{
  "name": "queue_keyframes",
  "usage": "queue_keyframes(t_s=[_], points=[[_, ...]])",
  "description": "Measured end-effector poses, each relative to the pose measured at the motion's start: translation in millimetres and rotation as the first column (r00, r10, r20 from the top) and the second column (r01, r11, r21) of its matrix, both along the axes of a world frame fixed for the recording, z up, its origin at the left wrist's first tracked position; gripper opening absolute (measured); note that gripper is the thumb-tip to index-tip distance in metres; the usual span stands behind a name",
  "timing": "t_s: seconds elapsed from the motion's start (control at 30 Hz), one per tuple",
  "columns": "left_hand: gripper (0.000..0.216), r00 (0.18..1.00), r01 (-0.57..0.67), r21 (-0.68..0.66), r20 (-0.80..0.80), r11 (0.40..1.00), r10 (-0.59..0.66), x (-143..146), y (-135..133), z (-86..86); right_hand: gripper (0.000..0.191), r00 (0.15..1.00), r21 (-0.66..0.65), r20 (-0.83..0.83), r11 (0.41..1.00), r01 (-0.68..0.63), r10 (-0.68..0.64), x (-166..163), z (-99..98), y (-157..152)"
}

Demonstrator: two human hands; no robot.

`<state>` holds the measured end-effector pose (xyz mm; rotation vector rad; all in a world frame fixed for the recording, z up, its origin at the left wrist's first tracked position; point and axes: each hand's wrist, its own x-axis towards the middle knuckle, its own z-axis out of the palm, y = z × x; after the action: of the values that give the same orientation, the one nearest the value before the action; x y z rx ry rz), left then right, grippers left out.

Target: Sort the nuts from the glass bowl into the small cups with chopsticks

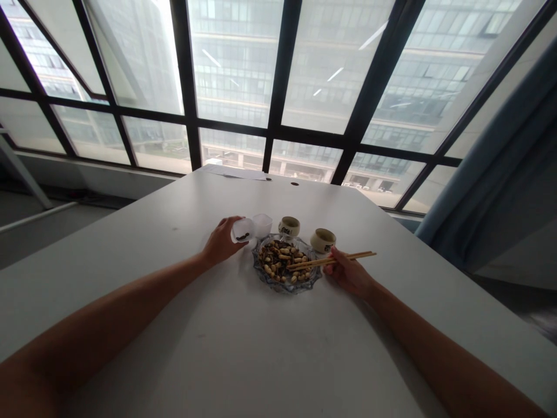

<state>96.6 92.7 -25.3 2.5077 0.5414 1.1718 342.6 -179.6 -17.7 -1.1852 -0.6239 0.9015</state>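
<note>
My left hand (221, 241) is closed around a small translucent cup (242, 231), tilted so its inside shows a few dark seeds. In my right hand (347, 273) is a pair of chopsticks (314, 263), their tips among the nuts in a clear glass bowl (288, 287) with a scalloped rim. Peanuts (285, 252) in their shells and dark seeds fill this bowl. Just right of the held cup, a second translucent cup (262, 224) stands at the bowl's back left edge.
Two pale ceramic cups with dark characters, one (289, 227) behind the bowl and another (322, 240) at its back right, stand close by. Paper (237, 173) lies at the white table's (243, 348) far end. Windows rise beyond, and a blue curtain (491, 151) hangs at right.
</note>
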Motion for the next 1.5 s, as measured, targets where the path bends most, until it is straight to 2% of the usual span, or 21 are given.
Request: queue_keyframes(t_s=[0.1, 0.2, 0.73, 0.9, 1.5], points=[[0.055, 0.996, 0.071, 0.093, 0.050, 0.993, -0.076, 0.1, -0.9, 0.7, 0.044, 1.000, 0.000, 0.013, 1.000, -0.013, 0.013, 0.9, -0.8, -0.3], [0.050, 0.993, 0.093, 0.134, 0.057, 0.987, -0.101, 0.6, -0.5, 0.7, 0.045, 0.999, 0.002, 0.053, 1.000, -0.011, 0.011, 1.4, -1.3, -0.1], [0.058, 0.999, 0.029, 0.075, -0.027, 0.997, -0.027, 0.9, 1.2, 0.2, 0.045, 0.993, 0.003, 0.118, 1.000, 0.012, -0.012, -3.7, 2.6, 1.4], [0.058, 0.999, 0.014, 0.063, -0.047, 0.998, -0.011, 0.7, 0.0, 0.6, 0.045, 0.997, 0.000, 0.083, 1.000, 0.013, -0.013, -5.1, 3.3, 1.0], [0.057, 0.997, 0.023, 0.065, -0.068, 0.998, -0.018, 0.2, -0.2, 1.1, 0.047, 0.995, 0.009, 0.098, 1.000, -0.018, 0.017, -0.6, -1.1, 0.8]])
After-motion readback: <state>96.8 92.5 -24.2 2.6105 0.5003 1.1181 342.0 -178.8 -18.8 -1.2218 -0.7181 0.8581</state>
